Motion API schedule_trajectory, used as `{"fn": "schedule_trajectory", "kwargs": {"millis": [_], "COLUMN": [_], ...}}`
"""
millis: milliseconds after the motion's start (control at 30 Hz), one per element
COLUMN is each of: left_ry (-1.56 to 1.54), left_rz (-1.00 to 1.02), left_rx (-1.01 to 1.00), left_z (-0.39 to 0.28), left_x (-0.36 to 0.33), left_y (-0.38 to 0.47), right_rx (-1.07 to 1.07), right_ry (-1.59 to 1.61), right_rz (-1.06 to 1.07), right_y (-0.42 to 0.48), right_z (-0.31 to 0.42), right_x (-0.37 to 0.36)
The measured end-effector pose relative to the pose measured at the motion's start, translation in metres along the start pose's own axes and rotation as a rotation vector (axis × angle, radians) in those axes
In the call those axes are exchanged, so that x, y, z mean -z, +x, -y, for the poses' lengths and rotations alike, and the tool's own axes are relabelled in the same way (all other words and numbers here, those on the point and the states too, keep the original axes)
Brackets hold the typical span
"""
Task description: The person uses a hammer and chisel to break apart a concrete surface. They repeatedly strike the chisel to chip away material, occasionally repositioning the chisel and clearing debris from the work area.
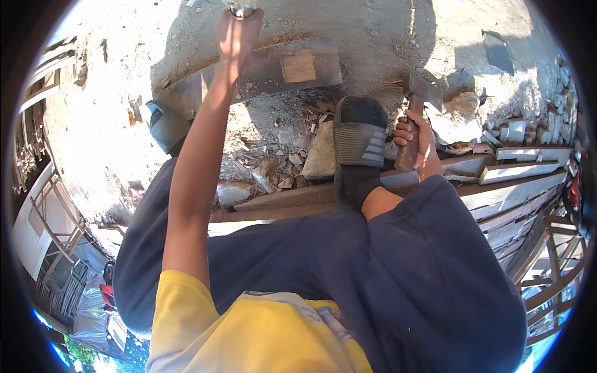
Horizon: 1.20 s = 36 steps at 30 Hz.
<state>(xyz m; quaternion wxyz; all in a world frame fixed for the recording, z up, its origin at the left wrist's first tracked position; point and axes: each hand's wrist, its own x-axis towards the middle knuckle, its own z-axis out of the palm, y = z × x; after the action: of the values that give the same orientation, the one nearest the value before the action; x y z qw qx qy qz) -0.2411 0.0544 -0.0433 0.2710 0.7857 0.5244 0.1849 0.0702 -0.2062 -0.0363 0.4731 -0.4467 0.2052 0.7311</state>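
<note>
My right hand [422,140] grips the wooden handle of a hatchet [410,144] beside my right foot. Its broad metal head [423,91] points away from me, over the dirt. My left arm stretches far forward across a long dark board [266,72]. At the top edge of the picture my left hand [239,28] is closed around a blurred object with a shiny metal part [242,11]. The far end of that object is cut off by the frame, so its kind is unclear.
I sit low on planks [289,200]. My right foot wears a black slide sandal [360,140] over a sock. Rocks [322,151] and wood chips lie between my feet. Stacked boards [522,186] stand at the right, near a large pale stone [459,119].
</note>
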Motion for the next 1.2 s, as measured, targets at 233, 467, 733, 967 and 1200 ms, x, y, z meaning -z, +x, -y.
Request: {"fn": "schedule_trajectory", "kwargs": {"millis": [233,467,733,967,1200], "left_ry": [0.415,-0.023,-0.047,0.402,0.558], "left_rz": [0.696,0.158,0.224,0.297,0.401], "left_rx": [0.05,0.315,0.221,0.132,0.492], "left_z": [-0.058,-0.052,-0.077,-0.009,0.074], "left_x": [-0.009,0.022,0.024,0.04,0.069], "left_y": [-0.004,0.03,0.021,0.019,-0.008], "right_rx": [0.033,0.034,0.049,0.04,0.274], "right_ry": [-0.036,-0.026,0.013,-0.018,-0.552], "right_rz": [-0.056,-0.042,0.05,0.033,-0.245], "right_y": [-0.006,-0.005,-0.002,-0.006,-0.01], "right_z": [-0.002,-0.002,-0.005,-0.004,-0.003], "right_x": [0.002,0.006,0.013,0.011,0.017]}}
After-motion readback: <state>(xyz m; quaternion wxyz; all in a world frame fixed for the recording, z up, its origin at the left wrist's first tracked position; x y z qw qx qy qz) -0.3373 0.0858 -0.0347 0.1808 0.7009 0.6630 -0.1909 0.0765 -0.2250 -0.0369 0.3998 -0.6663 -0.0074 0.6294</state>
